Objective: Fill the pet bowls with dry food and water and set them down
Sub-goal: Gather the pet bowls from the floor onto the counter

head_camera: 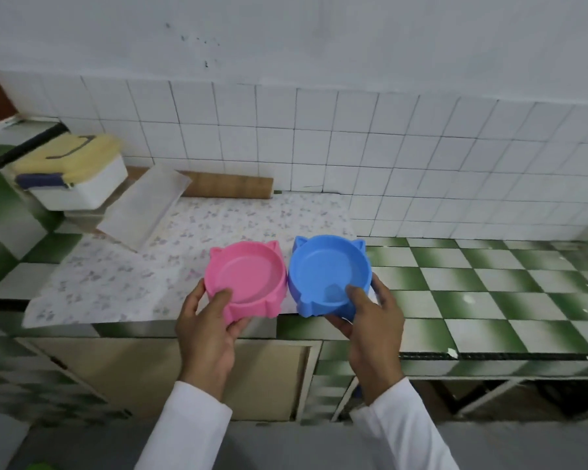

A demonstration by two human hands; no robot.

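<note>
Above the near edge of the tiled counter, two bowls are held side by side, touching: one pink bowl gripped at its near rim by the left hand, one blue bowl gripped likewise by the right hand. Both bowls are seen empty.

Viewpoint: one wide-angle camera worn on the person's head, standing at a green-and-white checkered tiled counter.
Direction: forward and down, square on to the white tiled wall behind the counter.
Nearness: close; the left hand and right hand fill the lower centre, white sleeves running off the bottom edge.
Frame centre: a pink cat-eared plastic bowl and a blue cat-eared plastic bowl.
Lens: straight lines bow toward the edges.
Shared views: none; a single view.
</note>
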